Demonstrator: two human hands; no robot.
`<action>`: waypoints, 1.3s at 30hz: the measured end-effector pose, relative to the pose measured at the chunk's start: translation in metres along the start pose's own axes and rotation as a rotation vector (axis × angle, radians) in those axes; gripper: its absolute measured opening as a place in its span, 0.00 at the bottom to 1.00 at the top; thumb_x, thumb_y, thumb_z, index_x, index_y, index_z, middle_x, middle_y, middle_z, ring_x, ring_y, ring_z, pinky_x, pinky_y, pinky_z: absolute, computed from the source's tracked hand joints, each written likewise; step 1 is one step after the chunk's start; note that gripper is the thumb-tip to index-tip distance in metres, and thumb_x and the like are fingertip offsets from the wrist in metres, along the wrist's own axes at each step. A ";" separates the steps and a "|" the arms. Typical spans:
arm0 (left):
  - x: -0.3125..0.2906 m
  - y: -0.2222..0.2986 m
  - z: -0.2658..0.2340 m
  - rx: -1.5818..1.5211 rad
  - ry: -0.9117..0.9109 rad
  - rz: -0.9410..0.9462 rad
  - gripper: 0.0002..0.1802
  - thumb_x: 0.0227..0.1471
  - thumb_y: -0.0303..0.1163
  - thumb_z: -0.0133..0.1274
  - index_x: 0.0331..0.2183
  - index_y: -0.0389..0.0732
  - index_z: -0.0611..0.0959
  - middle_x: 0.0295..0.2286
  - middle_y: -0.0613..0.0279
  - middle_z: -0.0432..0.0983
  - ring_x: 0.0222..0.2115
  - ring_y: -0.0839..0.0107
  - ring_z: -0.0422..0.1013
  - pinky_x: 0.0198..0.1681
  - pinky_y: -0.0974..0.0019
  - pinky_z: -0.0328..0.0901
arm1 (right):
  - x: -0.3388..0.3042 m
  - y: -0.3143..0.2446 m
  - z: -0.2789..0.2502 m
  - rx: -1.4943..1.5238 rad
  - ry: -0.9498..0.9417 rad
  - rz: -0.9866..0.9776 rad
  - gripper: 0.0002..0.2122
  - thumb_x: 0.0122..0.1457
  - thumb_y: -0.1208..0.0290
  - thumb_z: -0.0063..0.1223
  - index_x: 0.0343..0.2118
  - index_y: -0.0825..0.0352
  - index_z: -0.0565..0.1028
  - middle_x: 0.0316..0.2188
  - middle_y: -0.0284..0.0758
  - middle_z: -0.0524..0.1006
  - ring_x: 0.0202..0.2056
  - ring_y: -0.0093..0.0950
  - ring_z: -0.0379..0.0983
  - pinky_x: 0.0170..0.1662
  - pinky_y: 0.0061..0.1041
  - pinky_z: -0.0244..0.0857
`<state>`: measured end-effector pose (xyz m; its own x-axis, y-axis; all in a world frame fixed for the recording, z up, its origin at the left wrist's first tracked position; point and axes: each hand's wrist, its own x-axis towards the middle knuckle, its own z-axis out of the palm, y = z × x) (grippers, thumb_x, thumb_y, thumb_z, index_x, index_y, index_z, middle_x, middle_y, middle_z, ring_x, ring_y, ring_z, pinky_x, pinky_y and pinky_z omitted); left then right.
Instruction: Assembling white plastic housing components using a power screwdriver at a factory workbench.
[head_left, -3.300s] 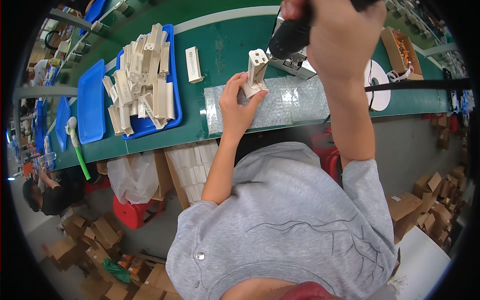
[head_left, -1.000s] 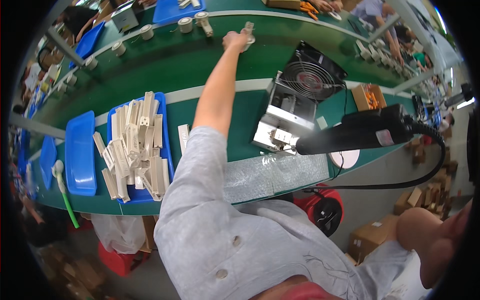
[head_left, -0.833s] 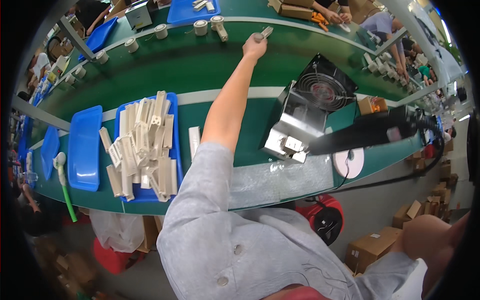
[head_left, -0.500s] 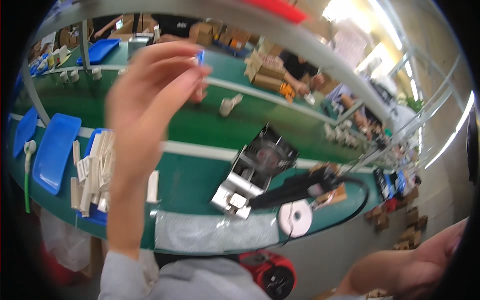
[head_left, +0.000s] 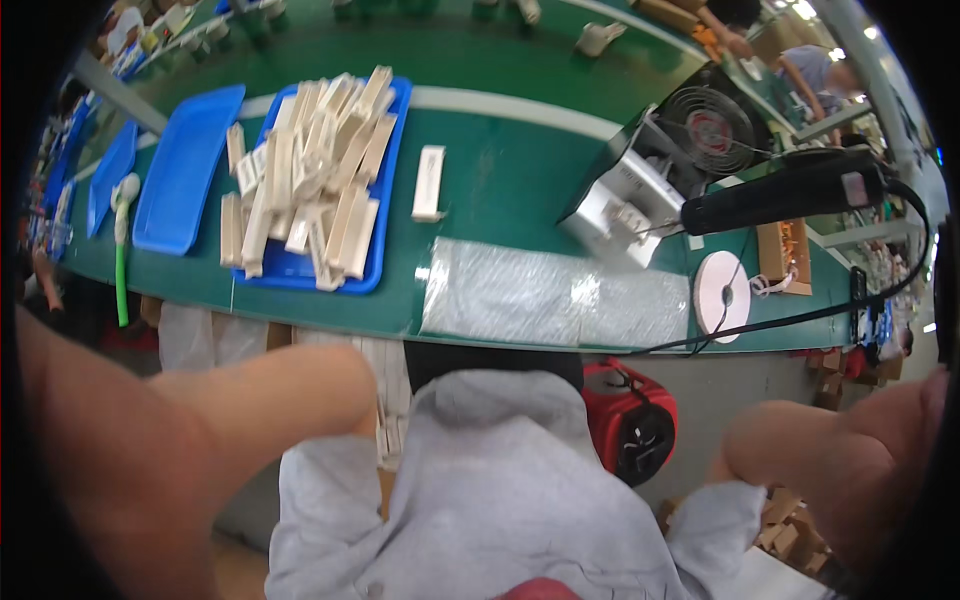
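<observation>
My left hand (head_left: 110,450) is raised close to the camera at the lower left, large and blurred; its fingers are out of sight, so I cannot make out anything in it. On the right, my right hand (head_left: 890,465) is also lifted near the dark rim, with its fingers cut off from view. Neither hand touches the bench (head_left: 505,185). Beyond the left forearm lies a blue tray (head_left: 375,245) heaped with long cream-white plastic pieces (head_left: 285,175). One similar piece (head_left: 429,183) lies alone to the right of the tray.
A flat blue tray (head_left: 185,180) and a green-handled brush-like tool (head_left: 122,235) sit at the left. Bubble wrap (head_left: 510,290) covers the front edge. Rightward are a fan (head_left: 710,130), a black corded tool (head_left: 780,198), a white tape roll (head_left: 709,290) and a red-and-black object (head_left: 630,415) below.
My left hand has come down and back from above the bench to the lower left, near the camera. The view has tilted downward. My right hand stays raised at the right.
</observation>
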<state>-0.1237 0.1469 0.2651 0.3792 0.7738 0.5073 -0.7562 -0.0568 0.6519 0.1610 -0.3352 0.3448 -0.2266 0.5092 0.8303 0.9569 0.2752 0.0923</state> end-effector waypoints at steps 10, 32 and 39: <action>0.112 -0.279 0.084 0.147 -0.022 -0.283 0.10 0.56 0.22 0.52 0.39 0.32 0.84 0.32 0.56 0.82 0.31 0.70 0.77 0.38 0.65 0.74 | -0.045 -0.038 0.388 0.374 0.069 1.047 0.09 0.55 0.83 0.64 0.38 0.69 0.79 0.29 0.35 0.80 0.22 0.22 0.75 0.26 0.20 0.69; 0.176 -0.503 0.025 0.869 0.320 -0.253 0.39 0.33 0.46 0.77 0.46 0.42 0.78 0.42 0.50 0.74 0.42 0.53 0.74 0.47 0.53 0.71 | -0.134 -0.053 0.403 0.420 -0.083 1.311 0.06 0.58 0.77 0.64 0.37 0.71 0.81 0.23 0.35 0.79 0.20 0.18 0.72 0.23 0.21 0.66; -0.079 -0.247 0.059 0.875 -0.281 0.059 0.30 0.33 0.28 0.71 0.43 0.40 0.80 0.39 0.52 0.75 0.41 0.52 0.75 0.41 0.56 0.72 | -0.122 -0.021 0.371 1.533 0.455 1.525 0.36 0.69 0.45 0.46 0.70 0.66 0.53 0.54 0.42 0.73 0.53 0.29 0.73 0.45 0.30 0.75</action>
<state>0.0647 0.0619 0.0972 0.5553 0.5789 0.5971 -0.1489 -0.6372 0.7562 0.1014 -0.1007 0.0372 0.6006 0.7913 -0.1143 -0.5741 0.3273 -0.7505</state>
